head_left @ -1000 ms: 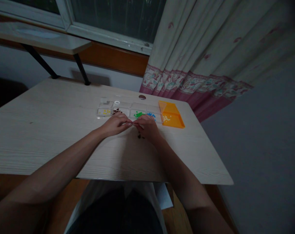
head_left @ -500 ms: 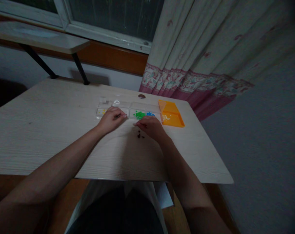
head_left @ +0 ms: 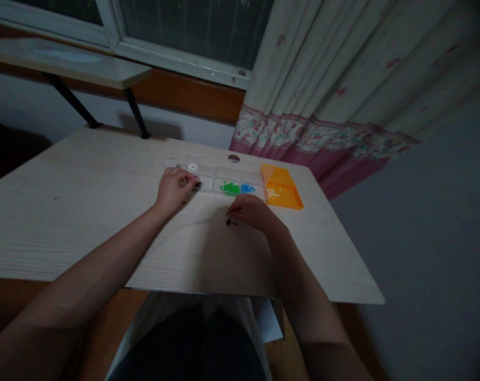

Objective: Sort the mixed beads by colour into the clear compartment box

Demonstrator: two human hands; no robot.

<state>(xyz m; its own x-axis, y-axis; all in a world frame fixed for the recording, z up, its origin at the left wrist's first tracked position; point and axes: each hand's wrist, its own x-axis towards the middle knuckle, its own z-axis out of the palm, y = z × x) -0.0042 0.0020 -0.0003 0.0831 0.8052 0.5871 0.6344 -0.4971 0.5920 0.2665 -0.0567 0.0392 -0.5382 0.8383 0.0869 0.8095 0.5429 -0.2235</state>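
Note:
My left hand (head_left: 173, 188) is closed with its fingertips at the clear plastic compartment box (head_left: 206, 184), over its left part. Small dark pieces (head_left: 199, 184) show at those fingertips; whether some rest in the compartment, I cannot tell. One more dark speck lies under the hand on the table. My right hand (head_left: 252, 210) is pinched low over the tabletop, its fingertips at a tiny dark piece. Just below them lie a few loose dark pieces (head_left: 228, 222). Green pieces (head_left: 231, 188) and blue pieces (head_left: 247, 188) fill neighbouring compartments of the box.
An orange open case (head_left: 286, 196) with small pale pieces (head_left: 272, 193) stands right of the box. The pale wooden table (head_left: 116, 227) has a round dark cable hole (head_left: 234, 158) at the back. A raised shelf (head_left: 73, 61) stands back left; a curtain (head_left: 303, 106) hangs behind.
My left hand has drawn slightly left and its fingertips are now at the box. My right hand has come down and nearer to me, to the loose dark pieces. The view has shifted slightly.

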